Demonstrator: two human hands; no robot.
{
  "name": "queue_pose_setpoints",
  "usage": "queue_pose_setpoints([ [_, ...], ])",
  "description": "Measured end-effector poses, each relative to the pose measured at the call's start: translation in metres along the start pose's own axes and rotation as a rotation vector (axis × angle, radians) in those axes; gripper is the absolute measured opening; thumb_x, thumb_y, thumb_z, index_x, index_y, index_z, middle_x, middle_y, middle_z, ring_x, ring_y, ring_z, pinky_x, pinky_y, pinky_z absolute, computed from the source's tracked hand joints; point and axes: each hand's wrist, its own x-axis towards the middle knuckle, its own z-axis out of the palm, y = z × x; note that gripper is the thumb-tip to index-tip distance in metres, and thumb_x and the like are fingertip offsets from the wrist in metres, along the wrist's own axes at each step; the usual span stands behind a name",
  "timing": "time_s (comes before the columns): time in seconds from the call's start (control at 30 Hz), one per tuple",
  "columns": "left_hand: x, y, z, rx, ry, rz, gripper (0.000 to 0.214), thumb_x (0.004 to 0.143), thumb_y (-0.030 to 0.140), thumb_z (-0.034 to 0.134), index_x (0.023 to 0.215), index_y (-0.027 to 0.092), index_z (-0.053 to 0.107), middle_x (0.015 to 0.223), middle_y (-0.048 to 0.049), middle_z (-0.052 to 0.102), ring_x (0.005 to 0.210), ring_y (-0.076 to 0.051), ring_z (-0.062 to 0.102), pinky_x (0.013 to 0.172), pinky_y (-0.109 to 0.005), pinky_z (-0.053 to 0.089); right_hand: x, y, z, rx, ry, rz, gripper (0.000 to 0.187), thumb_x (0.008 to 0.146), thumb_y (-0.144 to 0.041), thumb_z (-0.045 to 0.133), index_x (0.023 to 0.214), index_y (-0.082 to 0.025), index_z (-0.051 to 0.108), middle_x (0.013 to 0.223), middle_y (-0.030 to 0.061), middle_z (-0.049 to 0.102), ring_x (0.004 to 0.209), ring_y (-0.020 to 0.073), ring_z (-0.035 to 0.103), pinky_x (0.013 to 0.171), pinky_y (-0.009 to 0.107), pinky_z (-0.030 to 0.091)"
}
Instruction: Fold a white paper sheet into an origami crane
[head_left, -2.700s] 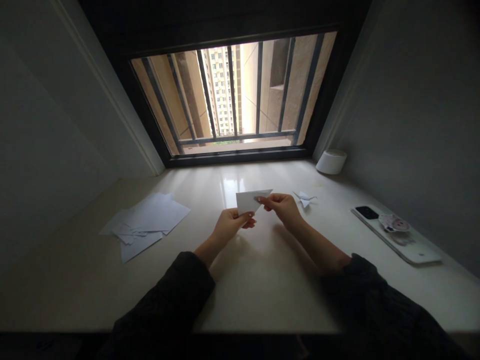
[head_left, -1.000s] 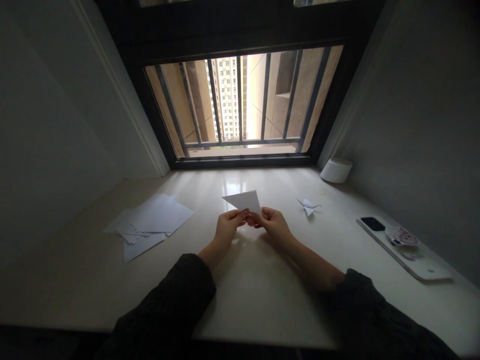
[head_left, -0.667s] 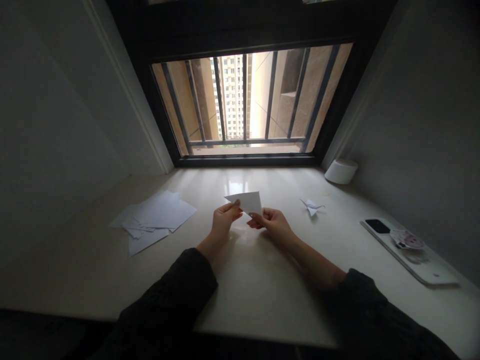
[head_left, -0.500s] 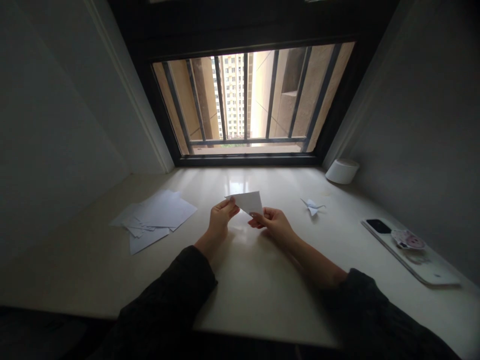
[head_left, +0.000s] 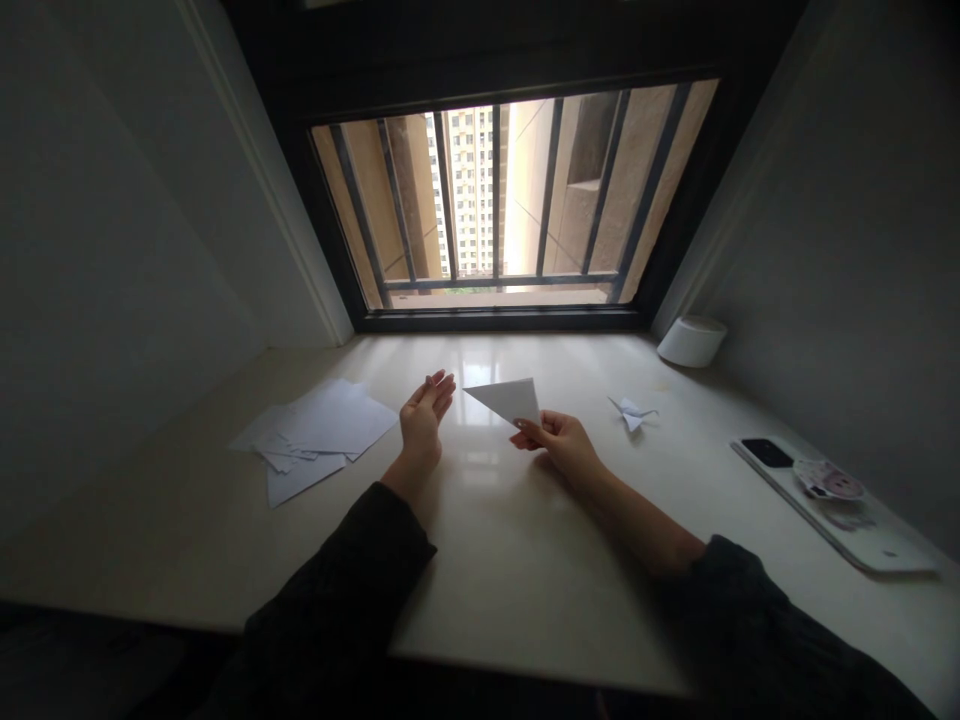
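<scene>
A white paper folded into a triangle (head_left: 508,398) is held up above the pale table (head_left: 495,560). My right hand (head_left: 559,443) pinches its lower right corner between thumb and fingers. My left hand (head_left: 421,415) is just left of the paper, apart from it, with its palm turned up and fingers stretched out, holding nothing. Both arms wear dark sleeves.
A loose stack of white sheets (head_left: 315,435) lies at the left. A small folded paper figure (head_left: 632,411) sits right of my hands. A white phone with a sticker (head_left: 829,490) lies at the far right, and a white round container (head_left: 691,341) stands by the barred window (head_left: 510,200).
My left hand has let go of the folded paper and opened, moving a little to the left. My right hand keeps hold of the paper, now a plain triangle.
</scene>
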Motion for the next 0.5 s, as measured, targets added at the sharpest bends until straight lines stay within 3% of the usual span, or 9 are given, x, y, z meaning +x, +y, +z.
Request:
queue_pose_setpoints([
  [0.17, -0.01, -0.008, 0.007, 0.134, -0.148, -0.06, 0.048, 0.076, 0.052, 0.06, 0.105, 0.014, 0.065, 0.105, -0.0137, 0.068, 0.096, -0.021, 0.065, 0.086, -0.032, 0.047, -0.004, -0.007, 0.003, 0.02, 0.006, -0.009, 0.042, 0.064, -0.056, 0.069, 0.073, -0.015, 0.063, 0.072, 0.0097, 0.073, 0.064, 0.0185, 0.067, 0.065, 0.03, 0.048],
  [0.3, -0.016, -0.013, 0.01, 0.24, -0.249, -0.108, 0.05, 0.066, 0.053, 0.069, 0.098, 0.014, 0.07, 0.091, -0.0117, 0.071, 0.089, -0.022, 0.066, 0.084, -0.033, 0.047, -0.006, -0.009, 0.005, 0.003, -0.01, -0.004, 0.04, 0.065, -0.055, 0.069, 0.071, -0.016, 0.062, 0.071, 0.0097, 0.073, 0.064, 0.0187, 0.067, 0.065, 0.03, 0.048],
  [0.5, -0.015, -0.019, 0.011, 0.211, -0.203, -0.112, 0.049, 0.068, 0.056, 0.065, 0.085, 0.011, 0.071, 0.084, -0.0115, 0.071, 0.077, -0.02, 0.066, 0.077, -0.033, 0.049, -0.005, -0.006, 0.005, -0.026, -0.053, -0.011, 0.038, 0.066, -0.052, 0.068, 0.072, -0.015, 0.063, 0.068, 0.0079, 0.072, 0.061, 0.0175, 0.066, 0.061, 0.028, 0.047],
])
